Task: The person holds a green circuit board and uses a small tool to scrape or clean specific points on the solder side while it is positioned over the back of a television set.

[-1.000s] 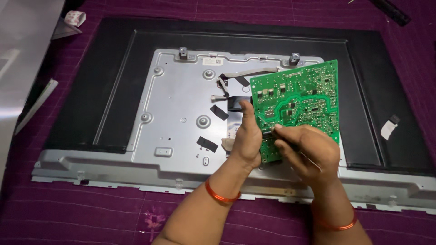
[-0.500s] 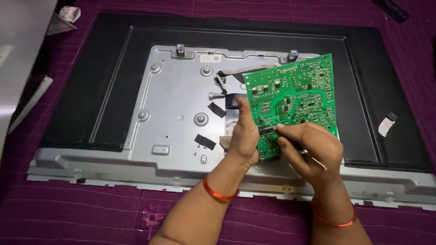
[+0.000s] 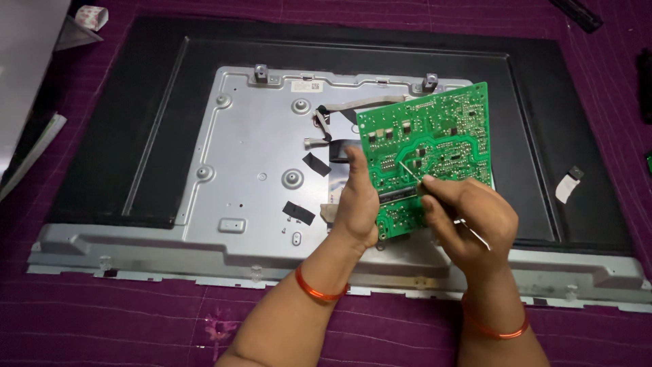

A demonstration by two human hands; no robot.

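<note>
Tilted up a bit more than half a second back, the green circuit board (image 3: 435, 146) now stands steeper off the panel, its far corner lifted higher and shifted slightly right; hands barely moved otherwise. My read: the work on the board is mid-way, with the board freed enough to lift but seemingly tethered by cables at its left edge, though I can't tell if they are plugged in.

Biggest thing: a flat screen lying face down, black back frame (image 3: 102, 129) all round, on a purple cloth (image 3: 136, 326) that covers the whole surface. Bolted in the middle is a silver metal plate (image 3: 251, 156) with raised screw posts and bits of black tape (image 3: 299, 213). A grey metal strip (image 3: 204, 251) runs along the near edge of the screen.

Board sits right of centre, above the plate, solder side facing the camera. Left hand (image 3: 356, 204) grips its left edge, thumb on the face, fingers behind. Right hand (image 3: 468, 217) is closed in a pinch on a thin metal tool (image 3: 409, 170), tip touching the middle of the board. Orange thread bands on both wrists.

Flat grey cables (image 3: 346, 107) lie on the plate just left of the board's far corner. Small stuff: white tape roll (image 3: 92, 17) far left, dark object (image 3: 577, 13) far right, white tab (image 3: 565, 190) at right on the frame.
</note>
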